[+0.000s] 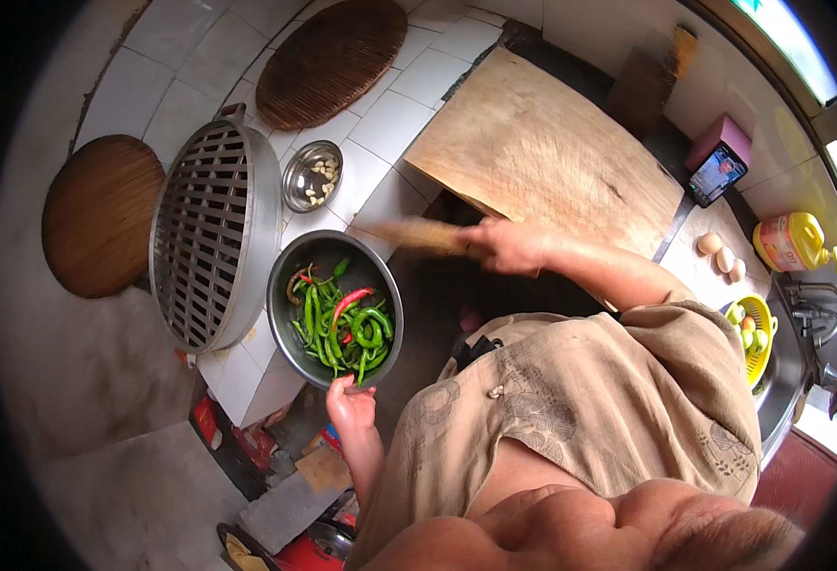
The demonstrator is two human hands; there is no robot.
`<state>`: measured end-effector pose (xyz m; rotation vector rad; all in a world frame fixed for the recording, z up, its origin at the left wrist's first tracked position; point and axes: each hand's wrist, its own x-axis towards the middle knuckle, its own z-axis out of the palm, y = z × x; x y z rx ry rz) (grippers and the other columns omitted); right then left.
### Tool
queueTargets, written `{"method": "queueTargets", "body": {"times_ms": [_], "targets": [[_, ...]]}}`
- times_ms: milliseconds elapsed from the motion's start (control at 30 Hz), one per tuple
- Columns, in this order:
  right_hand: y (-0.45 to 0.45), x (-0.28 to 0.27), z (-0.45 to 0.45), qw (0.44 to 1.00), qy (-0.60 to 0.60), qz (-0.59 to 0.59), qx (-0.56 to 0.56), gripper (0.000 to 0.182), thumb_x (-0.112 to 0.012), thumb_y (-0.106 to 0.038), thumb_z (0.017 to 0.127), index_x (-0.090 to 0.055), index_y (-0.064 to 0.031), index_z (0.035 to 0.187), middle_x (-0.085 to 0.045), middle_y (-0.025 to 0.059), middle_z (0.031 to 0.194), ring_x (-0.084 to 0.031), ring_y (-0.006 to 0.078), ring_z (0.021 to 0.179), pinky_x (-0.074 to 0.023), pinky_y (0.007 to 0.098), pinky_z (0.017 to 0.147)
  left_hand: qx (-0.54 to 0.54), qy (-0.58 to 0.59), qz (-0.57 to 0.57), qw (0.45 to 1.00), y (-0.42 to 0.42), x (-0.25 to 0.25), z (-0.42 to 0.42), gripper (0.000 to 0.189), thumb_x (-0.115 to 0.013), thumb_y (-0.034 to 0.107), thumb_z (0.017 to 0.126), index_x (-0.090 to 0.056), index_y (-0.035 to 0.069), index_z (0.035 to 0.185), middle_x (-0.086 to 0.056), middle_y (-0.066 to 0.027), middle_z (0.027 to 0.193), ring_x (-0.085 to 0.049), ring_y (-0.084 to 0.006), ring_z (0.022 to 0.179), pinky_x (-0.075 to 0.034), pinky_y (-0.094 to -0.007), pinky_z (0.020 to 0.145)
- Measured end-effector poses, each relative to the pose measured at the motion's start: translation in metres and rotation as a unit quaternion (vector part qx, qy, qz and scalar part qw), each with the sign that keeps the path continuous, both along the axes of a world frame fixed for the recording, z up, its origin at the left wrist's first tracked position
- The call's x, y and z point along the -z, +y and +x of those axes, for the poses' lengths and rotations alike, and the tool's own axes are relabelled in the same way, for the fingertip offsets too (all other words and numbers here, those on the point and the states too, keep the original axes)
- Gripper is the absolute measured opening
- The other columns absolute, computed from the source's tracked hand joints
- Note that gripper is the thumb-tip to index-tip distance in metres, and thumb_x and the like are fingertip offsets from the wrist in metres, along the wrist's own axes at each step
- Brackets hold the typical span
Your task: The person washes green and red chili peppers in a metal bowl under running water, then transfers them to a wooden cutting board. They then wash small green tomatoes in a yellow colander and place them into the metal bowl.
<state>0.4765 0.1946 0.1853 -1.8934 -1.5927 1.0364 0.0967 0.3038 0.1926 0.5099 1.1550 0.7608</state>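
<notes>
My left hand (352,407) grips the near rim of a deep metal bowl (274,314), held tilted at the white-tiled counter's edge. Green chili peppers (326,332) and a few red ones lie inside it. To the right, my right hand (508,244) is closed around a long straw-coloured implement (422,235); motion blur hides its exact kind. Its far end points left, just above the bowl's far rim. Past the bowl, a small metal bowl (296,187) of peeled garlic cloves rests on the tiles.
A slatted metal steamer tray (265,214) stands left of the bowls, near two round wooden lids (104,214) (333,61). A large wooden board (547,135) lies right. Beyond are a phone (718,175), eggs (725,259), a yellow basket (759,371) and the sink (782,407).
</notes>
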Motion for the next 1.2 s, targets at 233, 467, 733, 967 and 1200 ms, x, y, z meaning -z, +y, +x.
{"method": "queueTargets", "body": {"times_ms": [233,467,733,967,1200], "targets": [[-0.050,-0.028,0.105,0.931,-0.041,-0.026,0.362,0.064,-0.044,0.006,0.077,-0.031,-0.0126,0.137,-0.044,0.0228,0.119,-0.062,0.0322,0.078,-0.0543,0.0337,0.044,-0.013,-0.007,0.013,1.000,-0.069,-0.015,0.005,0.018,-0.056,0.005,0.072,-0.059,0.006,0.090,-0.065,-0.0062,0.086,-0.061,-0.0228,0.072,-0.046,-0.0346,0.053],[-0.108,0.013,0.000,0.999,-0.032,0.006,0.012,0.064,-0.053,-0.006,0.075,-0.036,-0.0177,0.136,-0.051,0.0239,0.109,-0.053,0.0394,0.102,-0.0446,0.0435,0.086,-0.017,0.031,0.011,0.999,-0.123,-0.013,0.000,0.023,-0.057,0.005,0.071,-0.059,0.005,0.093,-0.065,-0.0059,0.088,-0.061,-0.0230,0.073,-0.045,-0.0342,0.054],[-0.198,0.013,0.076,0.891,-0.185,0.059,0.410,0.064,-0.054,-0.002,0.077,-0.035,-0.0158,0.136,-0.051,0.0233,0.112,-0.057,0.0368,0.099,-0.0484,0.0424,0.083,0.014,-0.001,0.014,1.000,-0.129,-0.008,-0.028,0.021,-0.058,0.006,0.071,-0.059,0.006,0.092,-0.065,-0.0055,0.086,-0.060,-0.0227,0.072,-0.044,-0.0339,0.054],[-0.184,0.009,-0.075,0.995,0.013,-0.006,0.095,0.067,-0.053,-0.004,0.075,-0.033,-0.0176,0.138,-0.051,0.0230,0.108,-0.053,0.0393,0.103,-0.0446,0.0438,0.089,0.045,0.027,-0.009,0.999,-0.108,-0.009,-0.048,0.018,-0.057,0.006,0.071,-0.059,0.006,0.089,-0.065,-0.0054,0.083,-0.061,-0.0230,0.070,-0.044,-0.0356,0.053],[-0.242,-0.010,-0.030,0.870,-0.051,0.061,0.487,0.062,-0.052,0.000,0.073,-0.041,-0.0110,0.133,-0.053,0.0218,0.111,-0.055,0.0368,0.098,-0.0444,0.0406,0.088,0.067,0.006,0.000,0.998,-0.083,0.016,-0.115,0.021,-0.056,0.003,0.071,-0.059,0.003,0.092,-0.064,-0.0074,0.084,-0.061,-0.0237,0.070,-0.047,-0.0367,0.050]]}}
